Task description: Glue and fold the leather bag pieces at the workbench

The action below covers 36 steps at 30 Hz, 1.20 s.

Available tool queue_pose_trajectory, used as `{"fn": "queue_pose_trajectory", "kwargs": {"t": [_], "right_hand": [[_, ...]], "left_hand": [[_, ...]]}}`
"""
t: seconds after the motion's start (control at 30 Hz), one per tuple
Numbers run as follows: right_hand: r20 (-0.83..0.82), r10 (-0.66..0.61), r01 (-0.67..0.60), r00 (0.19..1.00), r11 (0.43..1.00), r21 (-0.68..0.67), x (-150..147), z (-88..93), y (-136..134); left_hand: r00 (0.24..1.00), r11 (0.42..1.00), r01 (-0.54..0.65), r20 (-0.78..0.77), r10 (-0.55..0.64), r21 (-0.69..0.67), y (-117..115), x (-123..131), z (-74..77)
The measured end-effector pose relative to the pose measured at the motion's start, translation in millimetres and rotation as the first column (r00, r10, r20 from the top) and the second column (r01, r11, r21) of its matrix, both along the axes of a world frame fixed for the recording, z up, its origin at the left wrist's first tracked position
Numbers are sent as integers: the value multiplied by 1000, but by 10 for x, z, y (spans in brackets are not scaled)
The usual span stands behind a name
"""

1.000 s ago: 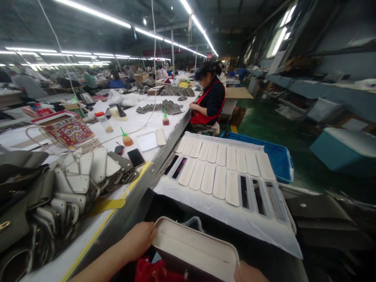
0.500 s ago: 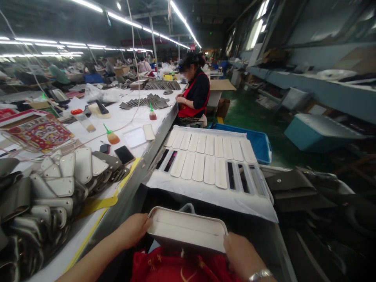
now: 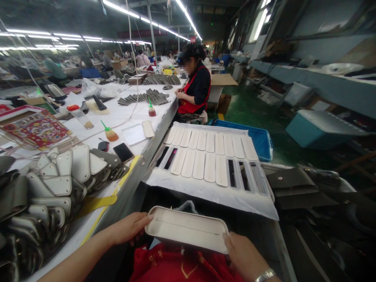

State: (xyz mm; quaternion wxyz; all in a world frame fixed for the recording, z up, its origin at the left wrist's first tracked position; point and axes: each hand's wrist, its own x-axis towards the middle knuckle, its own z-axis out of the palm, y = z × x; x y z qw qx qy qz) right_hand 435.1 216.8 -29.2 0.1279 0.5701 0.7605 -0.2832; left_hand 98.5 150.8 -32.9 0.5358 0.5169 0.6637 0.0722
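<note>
Just above my lap is a bag body with a long cream panel point(image 3: 188, 228) facing up. The panel has rounded ends, a raised rim and a thin line along its middle; below the rim the sides are dark. My left hand point(image 3: 132, 228) grips its left end, thumb side over the rim, with the other fingers partly hidden underneath. At the right end my right hand point(image 3: 245, 250) holds the rim between thumb and fingers. The bag's underside is hidden. Beyond it, rows of loose cream strips point(image 3: 193, 164) lie on a white-covered board point(image 3: 182, 188).
To the left, a heap of grey and cream riveted pieces point(image 3: 58, 184) covers the white table point(image 3: 129, 133), near a phone point(image 3: 123, 152) and a glue bottle point(image 3: 110, 134). Dark bags point(image 3: 293, 182) are piled at right. A co-worker point(image 3: 195, 86) sits ahead, beyond a blue bin point(image 3: 261, 143).
My left fingers have shifted onto the rim at the bag's left end. The cream panel is tilted a little more towards me. My right hand keeps its grip.
</note>
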Motion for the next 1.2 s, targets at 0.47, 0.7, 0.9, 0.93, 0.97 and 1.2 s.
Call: {"fn": "queue_pose_trajectory", "kwargs": {"t": [0.47,0.7,0.9,0.93,0.97,1.2], "right_hand": [[96,206,-203,974,979,-36,-15,30,43],[-19,64,-65,998,997,-32,46,-60,29],[-36,10,-12,999,998,-58,31,-41,38],[-35,11,-13,999,998,-68,30,-49,44],[-35,16,-19,999,997,-77,32,-61,52],[-62,-40,35,997,996,-78,93,25,66]], "left_hand": [[986,989,32,-166,-7,147,131,0,-81],[919,957,-285,271,288,-52,-75,-83,-374],[871,942,-327,365,329,-69,-106,-65,-553],[878,947,-313,358,318,-74,-81,-70,-543],[888,952,-297,345,305,-77,-51,-77,-524],[951,983,-163,251,179,-83,84,-45,-331]]}}
